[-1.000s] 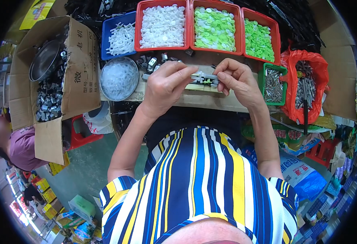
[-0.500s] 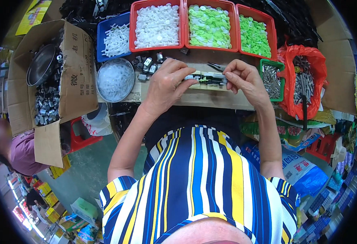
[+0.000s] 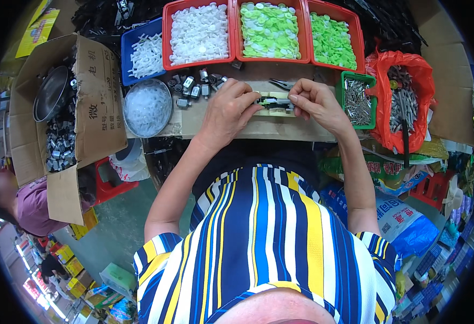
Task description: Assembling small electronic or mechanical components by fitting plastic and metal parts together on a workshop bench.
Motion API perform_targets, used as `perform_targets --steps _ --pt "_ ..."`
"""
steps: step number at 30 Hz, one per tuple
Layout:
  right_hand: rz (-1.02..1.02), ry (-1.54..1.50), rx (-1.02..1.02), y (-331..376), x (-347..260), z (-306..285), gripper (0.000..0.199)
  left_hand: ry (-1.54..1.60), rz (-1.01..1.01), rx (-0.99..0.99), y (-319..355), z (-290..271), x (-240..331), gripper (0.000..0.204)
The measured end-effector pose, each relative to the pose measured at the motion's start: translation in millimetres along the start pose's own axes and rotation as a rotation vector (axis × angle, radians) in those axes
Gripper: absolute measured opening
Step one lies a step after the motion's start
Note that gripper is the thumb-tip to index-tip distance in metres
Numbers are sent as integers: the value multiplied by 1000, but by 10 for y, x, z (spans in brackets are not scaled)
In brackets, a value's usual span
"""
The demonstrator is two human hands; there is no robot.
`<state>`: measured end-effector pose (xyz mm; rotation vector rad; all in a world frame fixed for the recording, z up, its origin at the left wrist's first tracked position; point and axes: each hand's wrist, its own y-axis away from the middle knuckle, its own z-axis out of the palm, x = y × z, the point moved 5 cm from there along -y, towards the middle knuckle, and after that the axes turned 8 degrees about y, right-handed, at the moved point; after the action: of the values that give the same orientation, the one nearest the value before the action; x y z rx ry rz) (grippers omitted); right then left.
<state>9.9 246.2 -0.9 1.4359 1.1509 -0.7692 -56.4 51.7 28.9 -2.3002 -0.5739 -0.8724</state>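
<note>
In front of me on the workbench, a slim black device part with white and grey pieces (image 3: 274, 101) lies over a cream-coloured block (image 3: 276, 113). My left hand (image 3: 227, 113) pinches its left end between thumb and fingers, hiding that end. At the opposite end the thumb and index finger of my right hand (image 3: 318, 104) are closed on the black part; whether a smaller piece sits between them cannot be made out. Just beyond lie dark-jawed pliers (image 3: 281, 84). Several small silver motors (image 3: 195, 90) are loose beyond my left hand.
Red trays (image 3: 233, 32) of white and green pieces and a blue tray (image 3: 124, 59) line the back. A round dish (image 3: 149, 136) and a cardboard box (image 3: 97, 108) stand left. A green tray (image 3: 375, 112) of metal pins and an orange-red bag (image 3: 430, 81) stand right. Another person (image 3: 39, 205) sits left.
The view has shifted slightly, so the bench and trays appear higher and further left. My right hand has moved a little closer to my left along the black part.
</note>
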Motion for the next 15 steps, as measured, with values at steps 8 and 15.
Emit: perform_targets --steps 8,15 --pt "-38 33 7 -36 45 36 14 1 -1 6 5 12 7 25" --pt "-68 325 124 8 24 7 17 -61 30 25 -41 71 107 21"
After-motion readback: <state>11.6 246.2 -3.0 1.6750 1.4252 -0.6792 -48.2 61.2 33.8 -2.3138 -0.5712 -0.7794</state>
